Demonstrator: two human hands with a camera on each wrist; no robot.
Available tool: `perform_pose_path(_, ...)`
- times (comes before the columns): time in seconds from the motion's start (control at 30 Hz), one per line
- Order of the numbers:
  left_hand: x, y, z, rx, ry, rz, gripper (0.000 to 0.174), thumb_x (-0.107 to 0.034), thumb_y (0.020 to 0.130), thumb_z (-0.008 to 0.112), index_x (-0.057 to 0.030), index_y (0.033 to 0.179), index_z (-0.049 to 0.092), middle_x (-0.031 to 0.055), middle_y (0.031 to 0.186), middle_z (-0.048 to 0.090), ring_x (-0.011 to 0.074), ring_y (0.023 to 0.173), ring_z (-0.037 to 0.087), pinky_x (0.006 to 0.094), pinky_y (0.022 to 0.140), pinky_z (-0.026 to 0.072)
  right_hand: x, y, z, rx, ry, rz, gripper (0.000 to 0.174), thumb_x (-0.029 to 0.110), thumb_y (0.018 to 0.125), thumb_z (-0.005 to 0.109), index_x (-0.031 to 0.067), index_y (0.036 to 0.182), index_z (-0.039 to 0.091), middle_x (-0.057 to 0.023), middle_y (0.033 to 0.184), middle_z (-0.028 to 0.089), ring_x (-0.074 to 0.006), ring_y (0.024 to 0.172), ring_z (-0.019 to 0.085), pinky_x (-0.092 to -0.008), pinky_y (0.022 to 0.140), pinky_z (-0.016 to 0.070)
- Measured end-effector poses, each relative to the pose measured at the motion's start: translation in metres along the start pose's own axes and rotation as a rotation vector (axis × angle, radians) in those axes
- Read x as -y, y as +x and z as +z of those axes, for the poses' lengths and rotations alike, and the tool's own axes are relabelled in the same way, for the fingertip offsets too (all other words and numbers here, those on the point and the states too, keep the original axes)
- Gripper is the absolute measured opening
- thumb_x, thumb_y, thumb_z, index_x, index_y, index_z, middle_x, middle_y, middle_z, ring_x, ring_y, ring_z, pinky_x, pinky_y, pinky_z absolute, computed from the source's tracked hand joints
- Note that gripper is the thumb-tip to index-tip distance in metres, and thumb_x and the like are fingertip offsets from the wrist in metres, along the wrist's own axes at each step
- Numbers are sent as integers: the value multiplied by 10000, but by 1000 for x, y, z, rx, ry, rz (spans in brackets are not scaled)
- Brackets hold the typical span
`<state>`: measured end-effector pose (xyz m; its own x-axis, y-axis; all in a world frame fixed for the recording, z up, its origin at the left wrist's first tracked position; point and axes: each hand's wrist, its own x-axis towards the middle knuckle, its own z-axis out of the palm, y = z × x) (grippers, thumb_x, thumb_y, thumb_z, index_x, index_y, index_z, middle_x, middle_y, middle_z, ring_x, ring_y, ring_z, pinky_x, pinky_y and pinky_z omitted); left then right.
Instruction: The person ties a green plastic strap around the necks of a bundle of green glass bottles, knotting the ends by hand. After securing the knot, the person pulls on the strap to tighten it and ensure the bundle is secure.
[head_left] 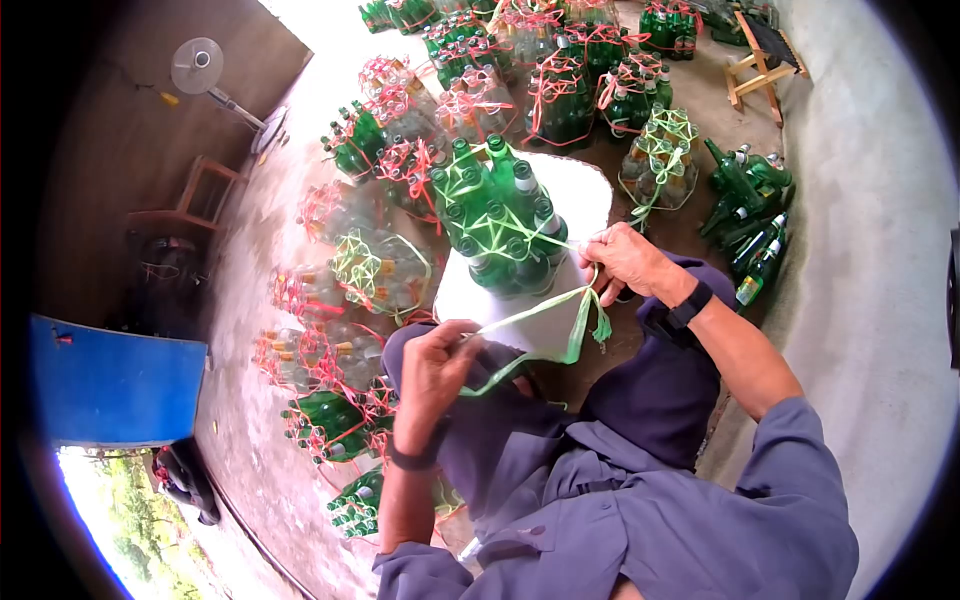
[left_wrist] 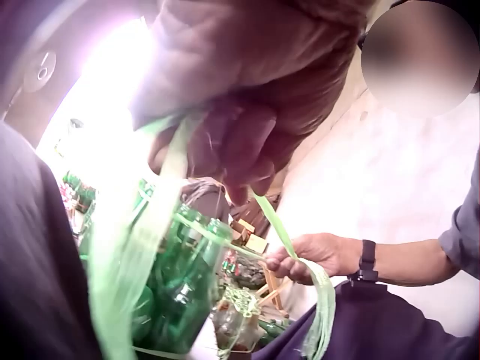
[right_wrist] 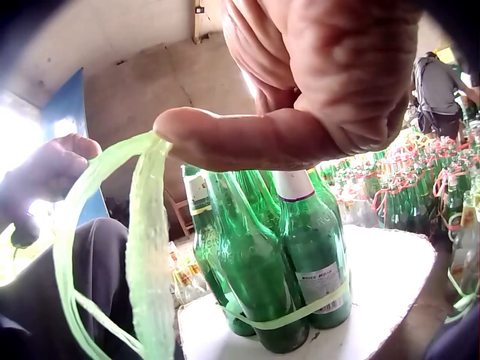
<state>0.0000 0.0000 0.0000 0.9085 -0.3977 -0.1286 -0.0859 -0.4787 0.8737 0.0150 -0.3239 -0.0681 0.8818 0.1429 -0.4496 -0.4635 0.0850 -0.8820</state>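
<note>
A bundle of green glass bottles (head_left: 482, 183) stands upright on a white-topped stand (head_left: 585, 190) in front of the person's knees. Light green plastic twine (head_left: 515, 318) criss-crosses the bottle necks, and a band of it circles the lower bodies in the right wrist view. To the right of the bundle, the right hand (head_left: 632, 262) pinches the twine near the bottle necks, with a loose tail hanging below. Nearer the body, the left hand (head_left: 435, 365) grips another stretch of this twine with curled fingers. Between the hands the twine runs in a slack loop over the lap.
Many tied bottle bundles (head_left: 560, 100) crowd the floor ahead and to the left. Loose green bottles (head_left: 750, 190) lie by the right wall, beneath a folding wooden stool (head_left: 760, 65). A blue panel (head_left: 120, 380) and a fan (head_left: 197, 66) are at left. Another person (right_wrist: 439, 94) stands farther back.
</note>
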Motion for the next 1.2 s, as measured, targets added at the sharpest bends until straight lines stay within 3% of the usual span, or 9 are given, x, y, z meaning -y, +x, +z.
perform_pose_path(0.17, 18, -7, -40, -136, 29, 57, 158, 22, 904, 671, 4, 1053, 722, -41, 845, 661, 7, 748, 520, 172, 634, 402, -3, -2, 7, 26, 32, 20, 258, 209, 993, 533, -12, 892, 622, -57, 725, 638, -171, 557, 681, -296, 443, 594)
perform_pose_path(0.2, 29, -6, -49, -192, -16, 1, 194, 29, 874, 686, 19, 1067, 711, 38, 920, 734, 79, 874, 640, 215, 783, 488, -3, -3, 8, 26, 32, 20, 258, 209, 993, 533, -12, 892, 622, -57, 725, 638, -171, 557, 681, -296, 443, 594)
perform_pose_path(0.3, 43, 2, -68, -342, 241, -118, 194, -15, 874, 670, -1, 1061, 719, 81, 895, 724, 116, 804, 646, 267, 764, 507, -2, -4, 10, 27, 8, 28, 257, 199, 999, 523, -15, 895, 620, -55, 726, 638, -186, 586, 700, -299, 450, 598)
perform_pose_path(0.43, 42, 11, -66, -566, 709, 292, 262, -71, 880, 679, -36, 1139, 693, 160, 1041, 690, 288, 923, 655, 356, 850, 504, -8, -7, 15, 18, 81, 3, 268, 205, 987, 540, -28, 887, 625, -62, 731, 641, -203, 603, 691, -320, 469, 609)
perform_pose_path(0.5, 28, 5, -50, -581, 705, 285, 286, -60, 891, 675, -28, 1175, 669, 159, 1103, 674, 257, 983, 644, 346, 876, 492, -8, -8, 16, 24, 89, 0, 267, 206, 1001, 531, -22, 893, 617, -55, 722, 638, -228, 658, 732, -326, 490, 616)
perform_pose_path(0.57, 10, -6, -18, -565, 188, 225, 239, -53, 904, 681, 3, 1137, 672, 133, 1048, 692, 215, 951, 647, 332, 852, 503, -8, -9, 17, 28, 78, 5, 280, 218, 1005, 532, -25, 893, 615, -67, 724, 644, -233, 666, 733, -336, 509, 622)
perform_pose_path(0.7, -12, -23, 47, -51, -183, -8, 249, -106, 950, 667, 25, 1162, 666, 88, 1054, 709, 133, 993, 628, 275, 889, 490, -9, -11, 24, 34, 65, 16, 288, 220, 1005, 538, -26, 880, 618, -74, 727, 650, -223, 652, 728, -336, 516, 623)
perform_pose_path(0.9, 5, 5, 119, 75, -344, -65, 361, -185, 960, 667, 48, 1228, 604, 94, 1062, 686, 135, 964, 631, 287, 847, 515, -13, -13, 34, -40, 67, -44, 288, 199, 975, 541, -36, 836, 633, -93, 724, 648, -157, 545, 633, -310, 484, 589)
perform_pose_path(1.2, 10, 18, 120, 64, -604, -194, 358, -235, 942, 717, 59, 1105, 595, 77, 928, 668, 115, 776, 617, 258, 695, 510, -24, -12, 37, -33, 20, -76, 313, 225, 996, 548, -41, 864, 649, -76, 741, 650, -147, 615, 655, -282, 537, 597)
